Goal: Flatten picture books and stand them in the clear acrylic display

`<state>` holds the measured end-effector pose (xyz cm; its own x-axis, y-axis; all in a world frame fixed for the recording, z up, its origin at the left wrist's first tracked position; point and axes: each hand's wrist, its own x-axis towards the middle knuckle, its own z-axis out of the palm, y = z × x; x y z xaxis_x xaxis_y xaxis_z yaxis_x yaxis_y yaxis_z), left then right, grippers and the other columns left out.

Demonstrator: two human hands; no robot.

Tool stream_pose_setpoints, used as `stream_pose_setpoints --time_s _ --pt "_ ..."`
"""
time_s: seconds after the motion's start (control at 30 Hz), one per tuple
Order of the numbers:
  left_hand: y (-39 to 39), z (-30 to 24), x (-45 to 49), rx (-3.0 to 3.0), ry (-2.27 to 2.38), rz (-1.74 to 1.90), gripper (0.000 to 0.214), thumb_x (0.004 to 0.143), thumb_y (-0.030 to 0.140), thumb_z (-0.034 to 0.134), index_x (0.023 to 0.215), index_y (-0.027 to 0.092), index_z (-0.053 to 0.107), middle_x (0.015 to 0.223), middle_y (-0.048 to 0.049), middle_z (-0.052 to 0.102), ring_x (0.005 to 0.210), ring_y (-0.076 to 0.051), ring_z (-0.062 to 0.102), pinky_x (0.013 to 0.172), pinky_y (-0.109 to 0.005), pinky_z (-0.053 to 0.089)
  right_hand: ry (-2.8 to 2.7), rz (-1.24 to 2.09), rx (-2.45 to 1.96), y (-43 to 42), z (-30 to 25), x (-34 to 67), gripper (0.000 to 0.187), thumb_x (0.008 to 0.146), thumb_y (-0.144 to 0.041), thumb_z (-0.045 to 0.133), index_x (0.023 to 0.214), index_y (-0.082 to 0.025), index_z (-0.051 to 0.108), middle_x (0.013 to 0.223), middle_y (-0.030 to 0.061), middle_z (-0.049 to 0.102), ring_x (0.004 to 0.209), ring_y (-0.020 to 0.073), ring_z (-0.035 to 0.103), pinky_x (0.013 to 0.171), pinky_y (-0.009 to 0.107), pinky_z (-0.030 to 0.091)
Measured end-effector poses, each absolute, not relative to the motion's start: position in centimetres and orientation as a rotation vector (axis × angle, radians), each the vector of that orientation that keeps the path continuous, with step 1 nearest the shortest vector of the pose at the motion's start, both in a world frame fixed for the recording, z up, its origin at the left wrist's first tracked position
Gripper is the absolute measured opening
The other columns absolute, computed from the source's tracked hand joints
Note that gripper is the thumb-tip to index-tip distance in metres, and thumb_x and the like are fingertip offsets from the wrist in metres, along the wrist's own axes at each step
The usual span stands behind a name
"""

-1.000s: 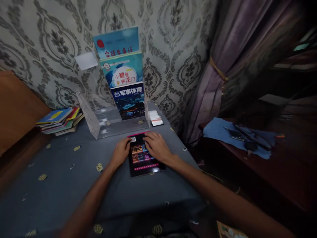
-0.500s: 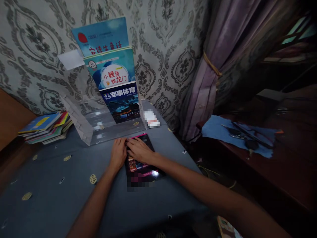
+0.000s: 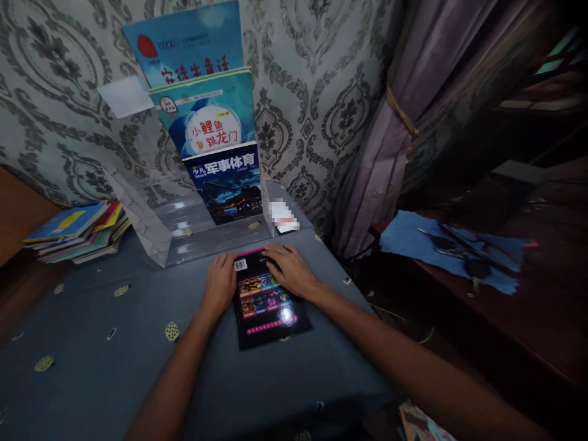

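Observation:
A dark book (image 3: 266, 306) with a barcode, small colour pictures and pink lettering lies flat on the cloth-covered table. At its upper left edge rests my left hand (image 3: 221, 280), fingers stretched forward beside the corner. My right hand (image 3: 290, 271) lies over the upper right part of the cover, with its fingers spread and nothing held in them. Just beyond the book stands a clear book rack (image 3: 215, 243). Three books lean upright there in steps: a dark military book (image 3: 232, 187), a teal storybook (image 3: 214, 116) and a blue book (image 3: 193, 46).
To the left, a stack of thin books (image 3: 78, 229) lies on the table (image 3: 138, 343). A white card (image 3: 126, 96) sticks out beside the rack; a pixelated white item (image 3: 283, 217) is at its right end. Further right, a blue cloth (image 3: 404, 239) with dark tools covers part of a brown surface.
My right hand has slid rightward across the book's top, uncovering the barcode and more of the pictures. My left hand stays at the left edge. The view has shifted slightly.

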<state>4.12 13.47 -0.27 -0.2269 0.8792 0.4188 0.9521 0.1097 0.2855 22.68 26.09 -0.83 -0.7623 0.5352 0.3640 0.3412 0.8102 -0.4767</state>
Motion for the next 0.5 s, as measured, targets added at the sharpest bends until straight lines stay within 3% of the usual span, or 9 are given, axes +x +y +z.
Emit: stream_pose_setpoints --time_s 0.13,0.5 --pt "13.4 -0.2 4.0 -1.869 -2.241 -0.774 0.033 0.094 0.01 0.04 0.113 0.02 0.064 0.107 -0.01 0.067 0.101 -0.026 0.06 0.091 -0.042 0.05 -2.41 0.589 -0.701 27.1 -1.2 22.7 0.032 0.092 -0.015 0.053 0.12 -0.018 0.069 0.127 0.0131 0.071 0.122 0.0259 0.064 0.107 0.047 0.046" --pt "13.2 -0.8 3.8 -1.881 -2.231 -0.813 0.034 0.096 0.013 0.039 0.12 0.018 0.063 0.116 -0.0123 0.068 0.11 -0.026 0.061 0.1 -0.046 0.05 -2.389 0.66 -0.608 28.6 -2.4 22.7 0.04 0.087 -0.005 0.047 0.117 -0.018 0.069 0.123 0.0105 0.072 0.117 0.0241 0.065 0.106 0.045 0.048"
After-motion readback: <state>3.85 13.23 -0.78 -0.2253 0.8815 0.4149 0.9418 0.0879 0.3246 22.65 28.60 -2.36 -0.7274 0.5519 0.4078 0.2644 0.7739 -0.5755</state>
